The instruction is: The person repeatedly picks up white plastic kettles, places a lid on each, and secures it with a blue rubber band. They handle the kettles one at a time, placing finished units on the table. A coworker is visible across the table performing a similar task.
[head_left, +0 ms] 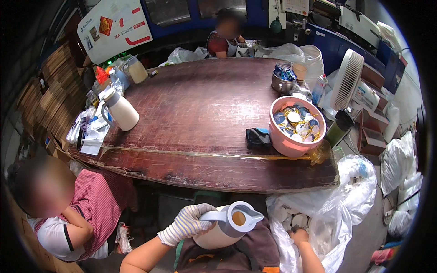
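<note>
Visibly scratched, the reddish table (200, 109) bears a pink bucket (278, 140); cardboard (63, 86) is stacked left, a fan (348, 79) stands right. Above the lap, the gloved left hand (187, 224) grips a jug (215, 239) by its handle; whether the right hand (298, 236), in a plastic bag (334, 218), holds anything, I cannot tell.

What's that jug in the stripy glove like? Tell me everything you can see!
The jug has a whitish body that looks smooth, like plastic, and a grey-blue top with a pointed spout and a matching handle. The round middle of its top looks tan; what's inside is unclear. The left hand grips the handle, and the spout points right. It's in front of the dark apron; whether they touch, I can't tell.
</note>
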